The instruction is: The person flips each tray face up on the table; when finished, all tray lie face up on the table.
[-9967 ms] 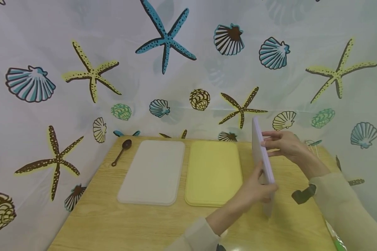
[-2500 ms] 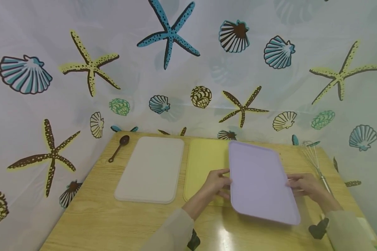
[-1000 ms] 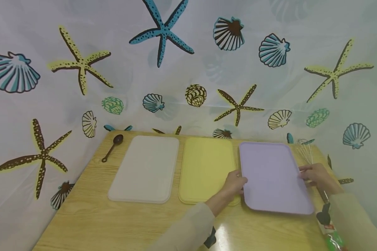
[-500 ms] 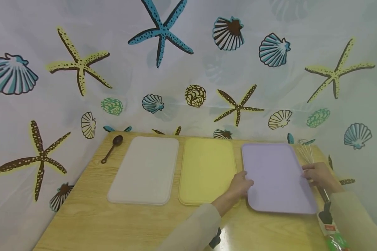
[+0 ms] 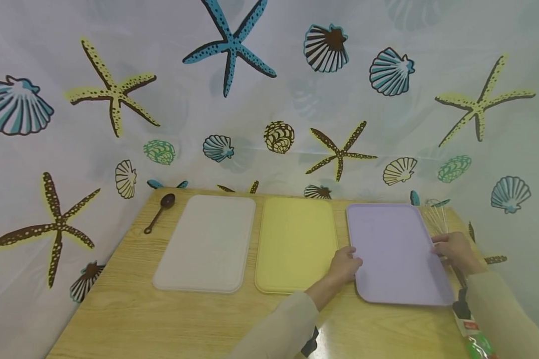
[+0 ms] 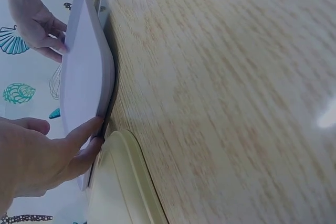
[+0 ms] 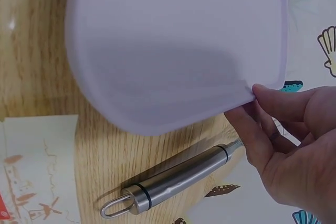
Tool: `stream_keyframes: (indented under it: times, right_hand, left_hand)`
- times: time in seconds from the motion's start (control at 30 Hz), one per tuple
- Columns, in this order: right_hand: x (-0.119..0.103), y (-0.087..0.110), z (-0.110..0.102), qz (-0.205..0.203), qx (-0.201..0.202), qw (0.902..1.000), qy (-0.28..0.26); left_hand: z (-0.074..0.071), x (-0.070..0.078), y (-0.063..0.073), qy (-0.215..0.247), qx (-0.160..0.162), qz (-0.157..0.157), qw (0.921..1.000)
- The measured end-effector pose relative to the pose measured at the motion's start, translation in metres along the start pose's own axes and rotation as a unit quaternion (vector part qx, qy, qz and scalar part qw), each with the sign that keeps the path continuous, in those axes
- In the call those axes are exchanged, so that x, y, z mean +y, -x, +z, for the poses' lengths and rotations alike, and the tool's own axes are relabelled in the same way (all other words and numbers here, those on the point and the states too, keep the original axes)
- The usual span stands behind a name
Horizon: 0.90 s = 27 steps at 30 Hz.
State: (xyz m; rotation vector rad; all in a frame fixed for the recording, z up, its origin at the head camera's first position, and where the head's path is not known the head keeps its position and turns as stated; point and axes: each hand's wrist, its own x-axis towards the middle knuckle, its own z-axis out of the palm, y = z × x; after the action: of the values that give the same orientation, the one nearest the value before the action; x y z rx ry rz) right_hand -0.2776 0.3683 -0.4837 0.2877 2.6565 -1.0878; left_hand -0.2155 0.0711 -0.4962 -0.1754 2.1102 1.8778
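A light purple rectangular tray (image 5: pixel 397 254) lies at the right of the row, close over the wooden table, with shadow along its lower edge. My left hand (image 5: pixel 343 267) holds its left edge; in the left wrist view the fingers (image 6: pixel 86 129) meet the rim beside the yellow tray's corner. On the opposite side my right hand (image 5: pixel 458 252) pinches the rim, thumb on top and fingers below, as the right wrist view shows. Left of it are a yellow tray (image 5: pixel 296 244) and a white tray (image 5: pixel 206 244), side by side.
A metal whisk (image 7: pixel 178 179) lies along the right side, partly hidden by my right arm. A dark brown spoon (image 5: pixel 160 213) is at the far left. Near the right edge sits a printed packet (image 5: pixel 478 341). A seashell-patterned curtain (image 5: pixel 251 109) hangs behind the wooden table (image 5: pixel 184 324).
Ten seconds ago the purple tray stood on edge between my hands. It was then tilted face up over the yellow tray, moved right and lowered. Over the last half second it barely shifts.
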Motion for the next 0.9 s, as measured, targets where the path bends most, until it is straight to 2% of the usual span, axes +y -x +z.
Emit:
stream_keyframes:
  times: [0.17,0.33,0.4,0.5,0.67,0.8,0.9]
  right_hand:
    - [0.001,-0.006,0.005,0.015,0.018,0.9996,0.015]
    - [0.003,-0.007,0.011,0.006,0.029,0.9988,0.039]
    - [0.005,-0.006,0.012,-0.008,0.033,0.9982,0.05]
    - [0.008,-0.004,0.012,-0.024,0.04,0.9971,0.06]
    - [0.007,-0.001,0.012,-0.026,0.052,0.9952,0.079]
    - [-0.002,0.0,0.016,-0.032,0.076,0.9888,0.124]
    - [-0.014,0.0,0.023,-0.056,0.096,0.9837,0.141]
  left_hand:
    - [-0.004,0.001,0.006,-0.031,-0.007,0.023,0.9992]
    - [-0.017,-0.001,0.017,-0.07,-0.014,0.076,0.9946]
    - [-0.023,-0.002,0.022,-0.068,-0.011,0.094,0.9932]
    - [-0.027,-0.005,0.027,-0.044,-0.005,0.099,0.9941]
    - [-0.035,-0.013,0.028,-0.011,0.01,0.107,0.9941]
    - [-0.049,-0.012,0.028,-0.015,0.017,0.127,0.9916]
    - [-0.061,-0.012,0.026,-0.035,0.026,0.141,0.989]
